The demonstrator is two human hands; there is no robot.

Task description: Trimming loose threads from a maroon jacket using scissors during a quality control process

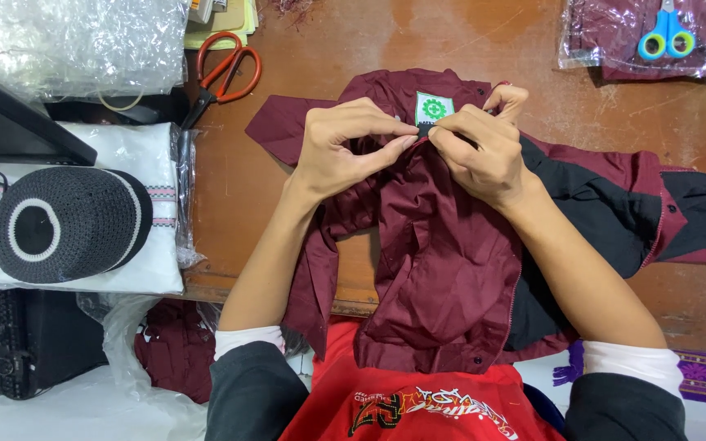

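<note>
A maroon shirt (443, 261) with black panels lies spread on the brown wooden table (239, 188), its hem hanging over the near edge. A white and green patch (433, 108) sits on it near the collar. My left hand (345, 147) pinches the maroon fabric just below the patch. My right hand (480, 147) pinches the same spot from the other side, fingertips touching those of the left.
Red-handled scissors (226, 72) lie at the back left. A black knitted cap (63, 224) rests on a folded white cloth (145, 159) at left. Clear plastic bags (75, 41) sit behind it. A bagged maroon garment with blue scissors (665, 37) lies at back right.
</note>
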